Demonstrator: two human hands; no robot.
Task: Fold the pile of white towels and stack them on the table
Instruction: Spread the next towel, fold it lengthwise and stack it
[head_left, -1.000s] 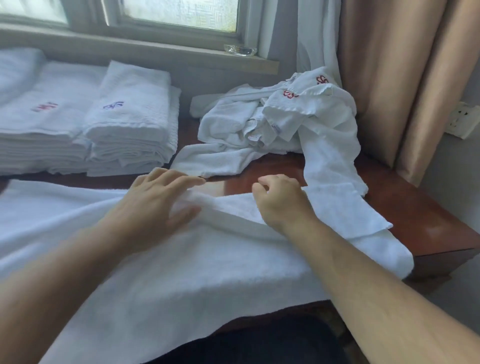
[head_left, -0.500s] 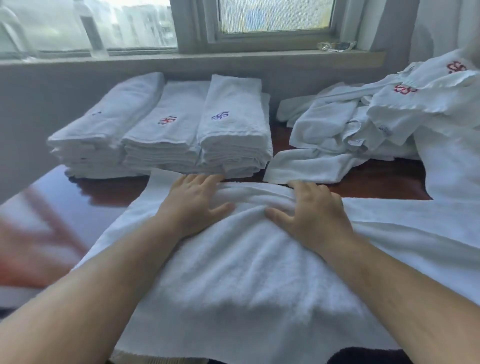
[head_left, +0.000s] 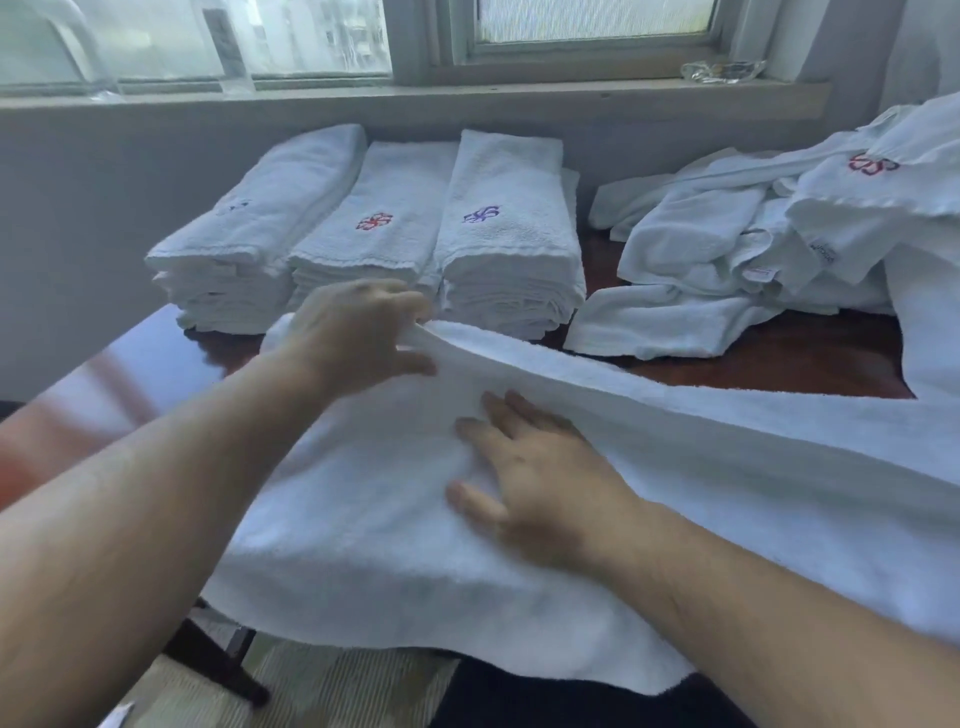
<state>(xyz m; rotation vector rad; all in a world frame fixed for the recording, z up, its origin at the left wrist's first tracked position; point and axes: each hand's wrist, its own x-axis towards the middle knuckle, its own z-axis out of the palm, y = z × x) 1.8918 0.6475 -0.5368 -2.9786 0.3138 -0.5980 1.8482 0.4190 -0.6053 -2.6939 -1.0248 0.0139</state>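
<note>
A large white towel (head_left: 374, 509) lies spread over the near part of the dark wooden table (head_left: 779, 358), its front edge hanging off. My left hand (head_left: 358, 332) pinches the towel's raised far fold near its left end. My right hand (head_left: 535, 478) presses flat on the towel's middle with fingers spread. Three stacks of folded towels (head_left: 498, 244) stand side by side at the back under the window. A loose pile of unfolded white towels (head_left: 753, 249) with red emblems lies at the back right.
A grey wall and window sill (head_left: 415, 104) run behind the table, with a clear glass dish (head_left: 722, 70) on the sill. The table's left corner (head_left: 156, 343) is bare and glossy. A carpeted floor (head_left: 322, 691) and a table leg show below.
My left hand has slid left along the far fold and lifted it. My right hand has drawn back toward me and lies flat on the towel. The view has shifted left.
</note>
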